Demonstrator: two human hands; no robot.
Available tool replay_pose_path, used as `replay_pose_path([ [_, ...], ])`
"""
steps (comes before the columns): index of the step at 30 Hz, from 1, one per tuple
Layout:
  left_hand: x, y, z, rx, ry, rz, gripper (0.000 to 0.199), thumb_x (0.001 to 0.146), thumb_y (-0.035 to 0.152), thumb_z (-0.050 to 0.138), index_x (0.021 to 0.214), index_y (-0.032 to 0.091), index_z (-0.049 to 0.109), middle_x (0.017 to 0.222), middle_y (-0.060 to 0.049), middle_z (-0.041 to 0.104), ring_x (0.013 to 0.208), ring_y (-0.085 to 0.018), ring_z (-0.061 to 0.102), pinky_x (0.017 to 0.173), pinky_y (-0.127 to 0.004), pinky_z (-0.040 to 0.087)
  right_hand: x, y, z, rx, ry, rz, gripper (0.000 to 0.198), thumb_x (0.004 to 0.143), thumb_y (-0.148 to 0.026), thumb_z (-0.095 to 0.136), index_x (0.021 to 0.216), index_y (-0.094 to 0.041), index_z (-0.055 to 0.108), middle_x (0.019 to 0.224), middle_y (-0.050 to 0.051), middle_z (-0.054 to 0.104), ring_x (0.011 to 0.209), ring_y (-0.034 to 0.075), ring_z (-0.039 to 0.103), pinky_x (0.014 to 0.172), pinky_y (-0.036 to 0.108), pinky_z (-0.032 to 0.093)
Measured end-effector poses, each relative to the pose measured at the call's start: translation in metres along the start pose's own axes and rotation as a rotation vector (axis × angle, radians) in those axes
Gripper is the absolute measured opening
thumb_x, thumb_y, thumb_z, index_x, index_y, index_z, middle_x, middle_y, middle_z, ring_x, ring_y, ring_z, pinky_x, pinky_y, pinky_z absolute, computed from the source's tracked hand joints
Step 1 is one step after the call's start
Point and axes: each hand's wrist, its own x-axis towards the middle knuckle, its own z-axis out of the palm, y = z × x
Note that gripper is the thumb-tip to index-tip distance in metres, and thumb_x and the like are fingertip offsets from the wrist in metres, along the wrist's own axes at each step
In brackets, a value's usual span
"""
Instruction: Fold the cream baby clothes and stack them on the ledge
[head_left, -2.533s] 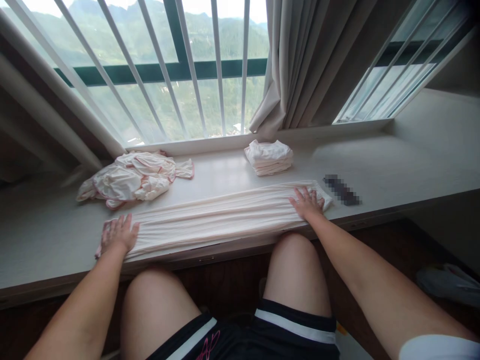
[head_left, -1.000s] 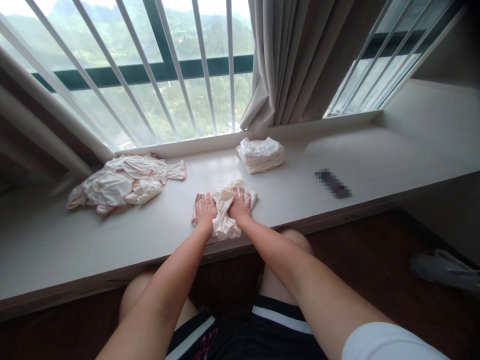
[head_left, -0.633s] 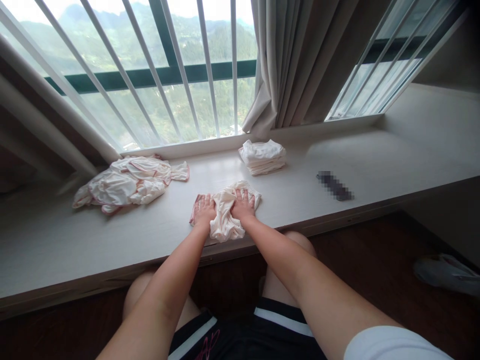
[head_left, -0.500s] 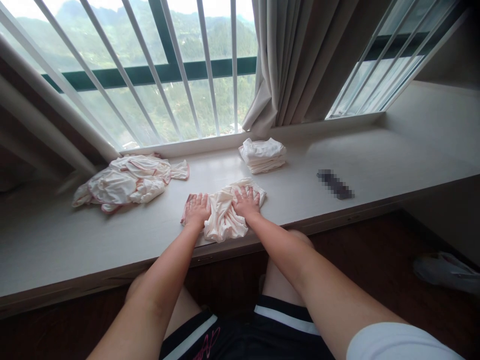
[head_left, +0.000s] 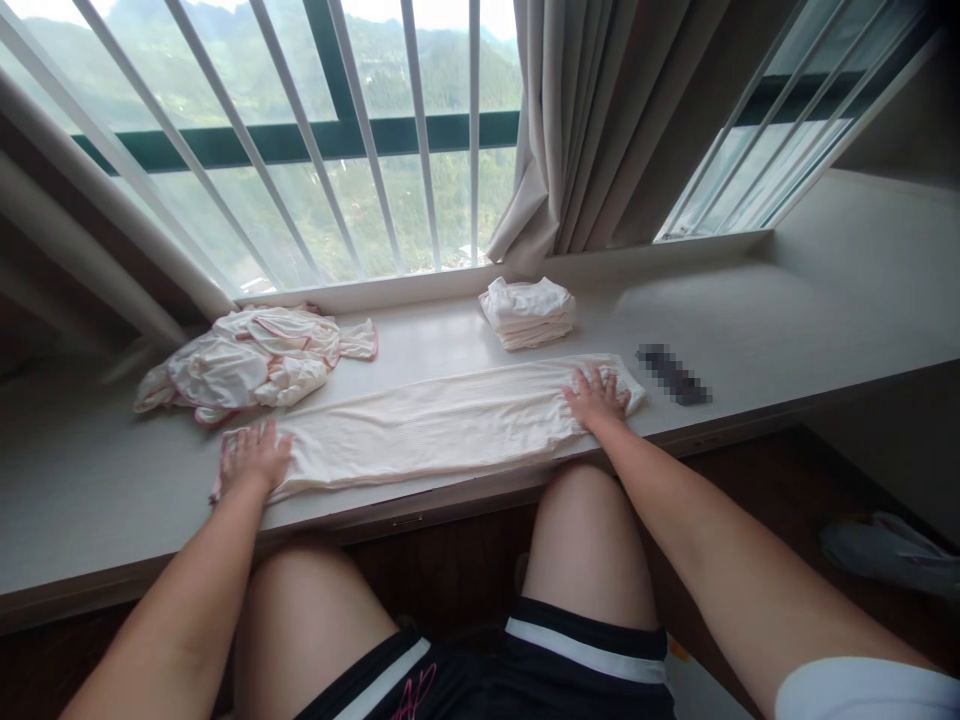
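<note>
A pair of cream pants [head_left: 427, 425] lies stretched lengthwise along the front of the pale ledge, with a pink-edged end at the left and a gathered end at the right. My left hand [head_left: 257, 460] presses flat on the pink-edged end, fingers spread. On the gathered end, my right hand [head_left: 598, 400] also lies flat with its fingers apart. Just behind the pants, a neat stack of folded white clothes [head_left: 527, 313] rests near the curtain. To the left is a loose heap of cream clothes with pink trim [head_left: 247, 360].
The ledge [head_left: 105, 480] runs beneath a barred window [head_left: 300, 140]. A pixelated dark object [head_left: 673, 374] lies right of my right hand. Grey-brown curtains [head_left: 592, 130] hang behind, and a pale plastic bag [head_left: 889, 552] is on the dark floor at the right.
My hands have moved far apart, the left one leftward and the right one rightward. Between them the bunched pants have been drawn out into a long, fairly smooth strip.
</note>
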Motion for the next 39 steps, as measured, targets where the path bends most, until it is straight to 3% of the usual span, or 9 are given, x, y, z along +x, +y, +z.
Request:
replay_pose_path([
  [3, 0.002, -0.028, 0.002, 0.015, -0.019, 0.003, 0.068, 0.104, 0.050, 0.034, 0.164, 0.019, 0.021, 0.171, -0.006, 0.014, 0.157, -0.027, 0.013, 0.126, -0.049, 0.011, 0.007, 0.018, 0.002, -0.010, 0.012, 0.002, 0.078, 0.095, -0.077, 0.010, 0.164, -0.040, 0.016, 0.172, 0.003, 0.003, 0.156, 0.039, 0.002, 0.117, 0.072, 0.008],
  [6, 0.004, -0.035, 0.005, 0.024, -0.019, 0.009, 0.068, 0.104, 0.050, 0.034, 0.164, 0.021, 0.022, 0.171, -0.005, 0.014, 0.157, -0.028, 0.015, 0.124, -0.050, 0.016, 0.009, 0.022, 0.003, -0.020, 0.013, -0.008, 0.079, 0.095, -0.078, 0.009, 0.164, -0.039, 0.017, 0.172, 0.003, 0.002, 0.155, 0.041, 0.002, 0.117, 0.073, 0.008],
  [11, 0.003, -0.031, 0.008, 0.035, -0.001, 0.007, 0.068, 0.103, 0.052, 0.030, 0.164, 0.022, 0.021, 0.171, -0.005, 0.015, 0.156, -0.028, 0.017, 0.125, -0.050, 0.017, 0.007, 0.019, 0.004, -0.038, 0.024, -0.010, 0.078, 0.095, -0.077, 0.009, 0.164, -0.040, 0.015, 0.172, 0.004, 0.002, 0.155, 0.040, 0.003, 0.116, 0.073, 0.010],
  [19, -0.004, -0.005, 0.002, -0.044, 0.054, 0.022, 0.072, 0.100, 0.051, 0.038, 0.159, 0.009, 0.035, 0.165, -0.021, 0.029, 0.153, -0.040, 0.024, 0.120, -0.061, 0.022, -0.001, -0.002, 0.005, -0.006, 0.040, -0.027, 0.079, 0.097, -0.074, 0.014, 0.164, -0.032, 0.022, 0.171, 0.011, 0.007, 0.154, 0.044, 0.006, 0.114, 0.075, 0.010],
  [26, -0.013, 0.056, 0.002, -0.094, 0.025, 0.096, 0.068, 0.101, 0.046, 0.033, 0.158, 0.009, 0.038, 0.167, -0.017, 0.024, 0.156, -0.037, 0.015, 0.124, -0.062, 0.014, -0.031, -0.051, 0.003, -0.009, 0.091, -0.138, 0.072, 0.100, -0.065, 0.025, 0.162, -0.029, 0.029, 0.171, 0.012, 0.011, 0.154, 0.046, 0.008, 0.115, 0.074, 0.010],
  [31, -0.028, 0.109, -0.001, -0.137, 0.029, 0.199, 0.069, 0.102, 0.052, 0.028, 0.159, 0.014, 0.037, 0.170, -0.012, 0.017, 0.158, -0.033, 0.010, 0.127, -0.056, 0.009, -0.058, -0.101, -0.001, 0.005, 0.012, -0.244, 0.074, 0.099, -0.064, 0.030, 0.164, -0.031, 0.023, 0.171, 0.012, 0.004, 0.155, 0.046, 0.004, 0.116, 0.073, 0.005],
  [36, -0.064, 0.194, -0.012, -0.165, -0.028, 0.312, 0.070, 0.102, 0.051, 0.028, 0.162, 0.016, 0.032, 0.171, -0.010, 0.015, 0.158, -0.033, 0.010, 0.126, -0.059, 0.010, -0.099, -0.169, 0.002, 0.063, -0.060, -0.378, 0.078, 0.098, -0.065, 0.033, 0.165, -0.028, 0.017, 0.171, 0.011, 0.000, 0.155, 0.046, -0.003, 0.115, 0.075, -0.004],
  [39, -0.088, 0.246, -0.017, -0.164, -0.047, 0.422, 0.067, 0.100, 0.040, 0.035, 0.163, 0.020, 0.028, 0.171, -0.007, 0.017, 0.159, -0.029, 0.007, 0.128, -0.055, 0.008, -0.121, -0.207, 0.007, 0.091, -0.080, -0.455, 0.066, 0.103, -0.046, 0.028, 0.165, -0.027, 0.017, 0.172, 0.007, 0.001, 0.157, 0.040, -0.005, 0.119, 0.070, -0.005],
])
